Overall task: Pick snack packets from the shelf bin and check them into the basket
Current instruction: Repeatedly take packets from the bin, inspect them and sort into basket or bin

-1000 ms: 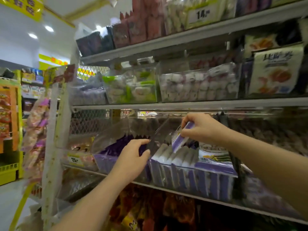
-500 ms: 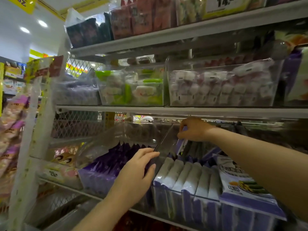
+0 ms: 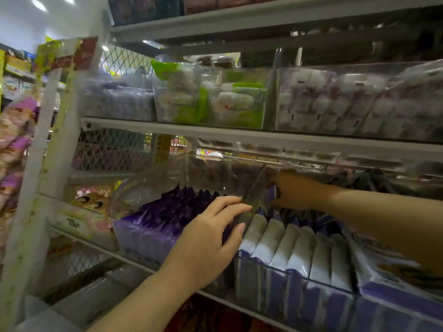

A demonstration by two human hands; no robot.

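Centre frame, the right hand (image 3: 294, 191) reaches deep into the bin (image 3: 284, 272), its grip pinching a purple packet (image 3: 272, 192). The left hand (image 3: 208, 240), grip spread, rests on the clear divider (image 3: 254, 186).

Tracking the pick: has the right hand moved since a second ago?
Yes. The right hand, pinching a purple packet, has gone deeper into the bin, from above the front white packets toward the far end of the clear divider.

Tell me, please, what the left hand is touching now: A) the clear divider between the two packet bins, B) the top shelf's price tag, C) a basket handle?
A: the left hand rests against the clear divider, while the right hand pinches a purple packet behind it.
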